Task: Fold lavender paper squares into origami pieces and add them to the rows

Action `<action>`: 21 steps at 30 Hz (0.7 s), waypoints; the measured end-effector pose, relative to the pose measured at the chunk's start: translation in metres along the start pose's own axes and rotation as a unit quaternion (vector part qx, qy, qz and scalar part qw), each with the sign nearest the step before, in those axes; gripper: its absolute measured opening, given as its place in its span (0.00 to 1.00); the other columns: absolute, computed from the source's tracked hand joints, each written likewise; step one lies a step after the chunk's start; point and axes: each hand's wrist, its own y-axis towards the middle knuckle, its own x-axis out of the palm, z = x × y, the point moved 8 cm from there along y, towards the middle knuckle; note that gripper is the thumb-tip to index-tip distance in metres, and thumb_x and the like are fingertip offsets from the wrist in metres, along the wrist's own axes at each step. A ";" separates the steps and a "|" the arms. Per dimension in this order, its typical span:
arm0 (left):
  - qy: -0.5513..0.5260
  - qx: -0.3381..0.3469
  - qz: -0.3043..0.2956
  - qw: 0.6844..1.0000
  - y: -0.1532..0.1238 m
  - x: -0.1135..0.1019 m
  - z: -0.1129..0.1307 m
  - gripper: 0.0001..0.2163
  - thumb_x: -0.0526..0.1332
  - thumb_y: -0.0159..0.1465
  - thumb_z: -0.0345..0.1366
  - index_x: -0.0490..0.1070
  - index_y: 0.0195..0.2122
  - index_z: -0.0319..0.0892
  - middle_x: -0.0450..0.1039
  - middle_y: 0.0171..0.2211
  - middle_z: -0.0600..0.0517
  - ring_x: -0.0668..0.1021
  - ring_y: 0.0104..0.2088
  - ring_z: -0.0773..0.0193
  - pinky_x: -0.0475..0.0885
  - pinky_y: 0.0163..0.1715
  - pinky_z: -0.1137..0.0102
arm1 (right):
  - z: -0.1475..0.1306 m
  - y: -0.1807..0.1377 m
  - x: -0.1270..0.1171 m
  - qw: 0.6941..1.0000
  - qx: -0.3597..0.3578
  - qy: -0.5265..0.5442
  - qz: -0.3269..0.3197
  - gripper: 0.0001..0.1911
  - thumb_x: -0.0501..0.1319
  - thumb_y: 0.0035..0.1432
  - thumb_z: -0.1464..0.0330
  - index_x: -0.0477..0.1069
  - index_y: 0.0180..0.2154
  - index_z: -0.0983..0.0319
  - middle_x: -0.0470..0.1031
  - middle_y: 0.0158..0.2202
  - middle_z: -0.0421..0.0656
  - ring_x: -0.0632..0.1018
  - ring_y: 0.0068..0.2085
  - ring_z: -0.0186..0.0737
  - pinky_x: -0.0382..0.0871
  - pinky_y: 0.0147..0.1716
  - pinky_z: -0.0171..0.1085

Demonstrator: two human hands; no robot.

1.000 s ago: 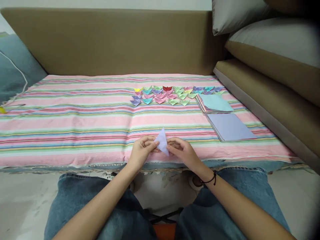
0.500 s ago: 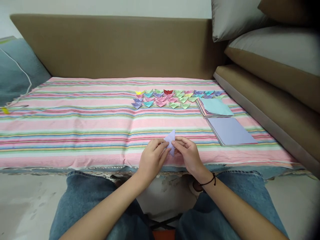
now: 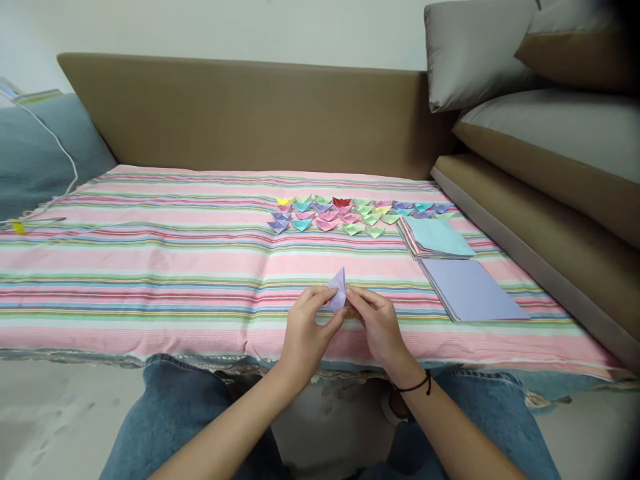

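Observation:
A small piece of folded lilac paper [image 3: 339,287] is held between both my hands above the striped cloth, its pointed tip upward. My left hand [image 3: 309,327] pinches it from the left with thumb and fingers. From the right, my right hand [image 3: 377,320] grips its edge between thumb and index finger; the other fingertips are partly hidden behind. Beyond my hands stand several folded paper boats [image 3: 327,225] in rows, in pink, green, blue, purple, yellow and red. To their right lie a stack of light blue paper [image 3: 443,237] and a stack of lilac paper [image 3: 475,290].
The striped cloth [image 3: 125,260] covers the seat, with a brown backrest [image 3: 250,113] behind. Cushions [image 3: 550,140] are piled at the right. At the far left lie a white cable [image 3: 55,137] and a thin object with a yellow part [image 3: 19,227]. My knees are below the front edge.
The camera view has tilted up, so the scene sits lower. The lilac paper has turned and looks narrower, and my left thumb has shifted lower, away from my index finger.

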 end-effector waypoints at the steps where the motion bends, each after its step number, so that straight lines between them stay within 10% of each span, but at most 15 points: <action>1: -0.003 -0.001 -0.003 1.000 0.001 0.000 -0.001 0.12 0.63 0.56 0.30 0.72 0.42 0.43 0.74 0.37 0.49 0.76 0.38 0.62 0.72 0.39 0.66 | 0.000 0.002 0.000 1.000 0.001 -0.003 0.006 0.11 0.66 0.48 0.62 0.78 0.33 0.60 0.78 0.33 0.42 0.76 0.33 0.41 0.74 0.31 0.39; 21: 0.040 -0.027 -0.050 0.998 0.005 0.002 -0.010 0.12 0.56 0.62 0.31 0.73 0.46 0.46 0.75 0.33 0.48 0.75 0.36 0.61 0.71 0.34 0.67 | -0.001 0.011 -0.001 0.998 -0.021 -0.050 0.025 0.11 0.68 0.45 0.63 0.78 0.34 0.59 0.80 0.35 0.42 0.79 0.37 0.44 0.75 0.38 0.43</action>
